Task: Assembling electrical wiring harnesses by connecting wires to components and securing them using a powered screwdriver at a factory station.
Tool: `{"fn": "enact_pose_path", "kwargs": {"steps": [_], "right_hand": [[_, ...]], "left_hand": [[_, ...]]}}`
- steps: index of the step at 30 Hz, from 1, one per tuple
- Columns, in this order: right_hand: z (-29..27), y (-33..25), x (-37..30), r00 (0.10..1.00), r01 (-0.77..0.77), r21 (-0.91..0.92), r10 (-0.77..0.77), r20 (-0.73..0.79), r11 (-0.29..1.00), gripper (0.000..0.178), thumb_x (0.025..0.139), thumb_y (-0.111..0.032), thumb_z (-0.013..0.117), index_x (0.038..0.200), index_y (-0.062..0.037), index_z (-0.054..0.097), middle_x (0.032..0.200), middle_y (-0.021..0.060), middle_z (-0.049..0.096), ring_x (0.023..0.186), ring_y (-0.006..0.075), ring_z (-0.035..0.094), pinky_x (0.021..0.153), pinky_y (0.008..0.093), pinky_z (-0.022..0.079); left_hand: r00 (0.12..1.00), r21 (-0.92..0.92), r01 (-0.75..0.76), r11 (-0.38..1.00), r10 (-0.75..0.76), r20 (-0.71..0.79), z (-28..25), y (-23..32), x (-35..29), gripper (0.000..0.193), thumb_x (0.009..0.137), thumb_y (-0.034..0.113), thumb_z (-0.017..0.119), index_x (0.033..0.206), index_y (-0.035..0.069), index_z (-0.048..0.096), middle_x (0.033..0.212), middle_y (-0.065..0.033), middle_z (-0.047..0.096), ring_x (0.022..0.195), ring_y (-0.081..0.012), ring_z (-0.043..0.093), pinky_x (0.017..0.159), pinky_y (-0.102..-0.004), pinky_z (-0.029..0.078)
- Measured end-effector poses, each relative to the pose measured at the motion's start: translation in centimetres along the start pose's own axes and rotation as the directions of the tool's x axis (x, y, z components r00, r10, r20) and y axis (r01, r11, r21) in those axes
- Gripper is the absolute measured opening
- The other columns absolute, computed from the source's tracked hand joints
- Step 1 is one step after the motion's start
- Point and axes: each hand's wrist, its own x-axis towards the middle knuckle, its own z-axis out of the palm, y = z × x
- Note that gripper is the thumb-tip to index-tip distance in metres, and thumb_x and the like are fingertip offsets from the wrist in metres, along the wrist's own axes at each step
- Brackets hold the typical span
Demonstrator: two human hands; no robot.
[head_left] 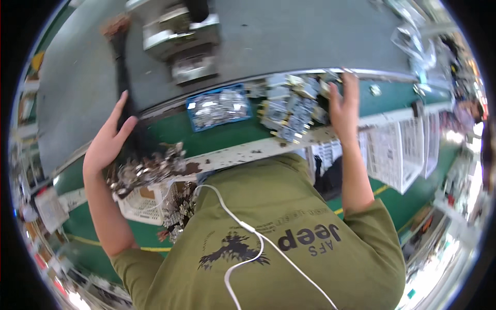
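My left hand point(106, 144) is at the left of the bench, its thumb and fingers apart. Right beside it lies a bundle of black wires point(124, 77) with bare copper-coloured ends at the far end. Whether the hand touches the bundle, I cannot tell. A heap of shiny metal terminals point(147, 168) sits at the near end of the wires. My right hand point(345, 113) has its thumb and fingers spread at the right end of a pile of grey-blue box-shaped parts with brass-coloured pins point(294, 111). Nothing shows in its grip.
A blue tray point(192, 116) of small silvery pieces lies between my hands on the green strip. Behind it stands a metal fixture point(183, 46) on the grey bench top point(289, 36). White crates point(387, 155) stand below the edge at right; clear plastic bags point(413, 44) lie far right.
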Motion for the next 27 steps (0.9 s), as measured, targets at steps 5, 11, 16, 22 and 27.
{"fn": "enact_pose_path", "kwargs": {"steps": [5, 11, 16, 22, 27], "right_hand": [[-2.4, -9.3, 2.5, 0.925, 0.32, 0.245, -0.246, -0.291, 0.915, 0.056, 0.098, -0.002, 0.065, 0.15, -0.0002, 0.046, 0.151, 0.0236, 0.049, 0.142, 0.0378, 0.048, 0.116, 0.0484, 0.04], [2.3, -21.4, 8.2, 0.207, 0.923, 0.366, -0.956, -0.207, 0.12, 0.029, 0.086, -0.003, 0.073, 0.115, -0.0046, 0.07, 0.119, 0.02, 0.071, 0.1, 0.0343, 0.071, 0.088, 0.0452, 0.058], [7.5, -25.8, 6.7, 0.279, 0.772, 0.585, -0.959, 0.04, 0.249, 0.053, 0.072, -0.005, 0.07, 0.125, -0.0074, 0.07, 0.126, 0.0126, 0.07, 0.097, 0.0284, 0.071, 0.083, 0.0397, 0.057], [10.0, -33.0, 6.0, 0.083, 0.697, 0.686, -0.974, 0.211, 0.208, 0.051, 0.073, -0.005, 0.068, 0.124, -0.0119, 0.069, 0.124, 0.0065, 0.071, 0.099, 0.0254, 0.07, 0.082, 0.0387, 0.056], [8.5, -30.8, 6.8, 0.356, 0.355, 0.885, -0.919, 0.17, 0.301, 0.035, 0.076, 0.007, 0.071, 0.109, -0.0053, 0.067, 0.12, 0.0135, 0.073, 0.104, 0.0287, 0.073, 0.089, 0.0382, 0.058]], "left_hand": [[0.976, -0.298, 0.117, 0.947, -0.054, 0.21, -2.3, -0.9, -0.2, 0.07, 0.108, 0.027, 0.059, 0.165, 0.014, 0.022, 0.089, 0.0011, 0.059, 0.084, -0.0087, 0.048, 0.083, -0.0263, 0.044], [0.988, -0.317, 0.088, 0.944, -0.042, 0.15, -1.4, -2.1, -0.5, 0.077, 0.108, 0.027, 0.058, 0.168, 0.015, 0.012, 0.082, 0.0051, 0.046, 0.077, -0.0064, 0.04, 0.072, -0.0234, 0.038], [0.979, -0.405, 0.038, 0.913, 0.046, 0.196, -1.5, -4.3, -0.9, 0.075, 0.108, 0.028, 0.058, 0.168, 0.016, 0.014, 0.087, 0.0029, 0.053, 0.081, -0.0071, 0.047, 0.076, -0.0255, 0.044], [0.971, -0.403, 0.035, 0.915, 0.063, 0.229, -1.4, -4.7, -0.3, 0.079, 0.107, 0.039, 0.059, 0.168, 0.021, 0.013, 0.112, -0.0111, 0.072, 0.109, -0.0156, 0.064, 0.103, -0.0343, 0.046], [0.987, -0.386, 0.038, 0.922, 0.027, 0.16, -0.6, -3.9, -0.9, 0.077, 0.11, 0.033, 0.056, 0.169, 0.021, 0.009, 0.099, -0.0026, 0.061, 0.092, -0.0115, 0.052, 0.091, -0.0291, 0.045]]}}
